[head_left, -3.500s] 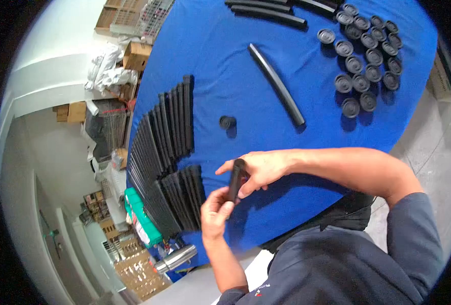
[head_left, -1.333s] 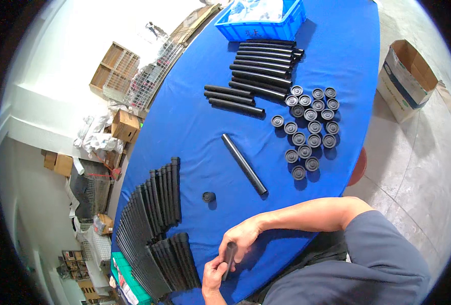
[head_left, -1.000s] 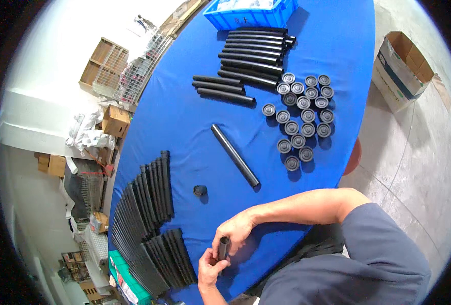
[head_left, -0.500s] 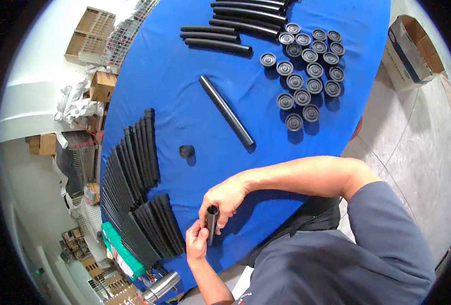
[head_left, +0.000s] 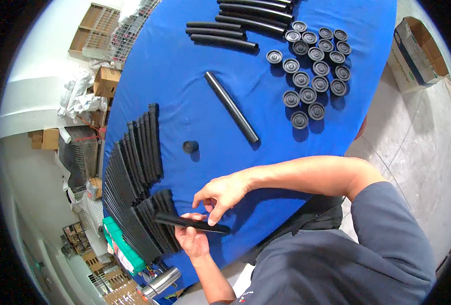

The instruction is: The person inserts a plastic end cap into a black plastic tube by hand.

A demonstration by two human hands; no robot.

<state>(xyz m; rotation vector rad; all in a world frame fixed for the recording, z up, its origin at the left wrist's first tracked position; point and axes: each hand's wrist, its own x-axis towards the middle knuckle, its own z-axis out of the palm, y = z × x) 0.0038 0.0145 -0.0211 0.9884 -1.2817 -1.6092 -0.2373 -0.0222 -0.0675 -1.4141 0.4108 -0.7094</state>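
Observation:
My left hand (head_left: 192, 241) grips a black tube (head_left: 217, 228) near its middle. The tube lies almost level from left to right, just over the near edge of the cloth. Above it is my right hand (head_left: 225, 193), thumb and forefinger apart and the other fingers curled. The right thumb's tip comes close to the tube; whether they touch I cannot tell. A single round black cap (head_left: 190, 147) sits farther off on the blue cloth. Beyond that, another black tube (head_left: 233, 108) lies slantwise.
Finished-looking rows of black tubes (head_left: 134, 168) cover the table's left side. Several round ribbed caps (head_left: 307, 95) cluster at the far right, beside more tubes (head_left: 224, 40). A metal cylinder (head_left: 164, 280) and a green box (head_left: 121, 246) are near the left edge. A carton (head_left: 418, 56) stands right.
The tube has swung from upright, open end up, to nearly level. My right hand has let go of it and lifted away, while my left hand keeps hold. The view has shifted slightly.

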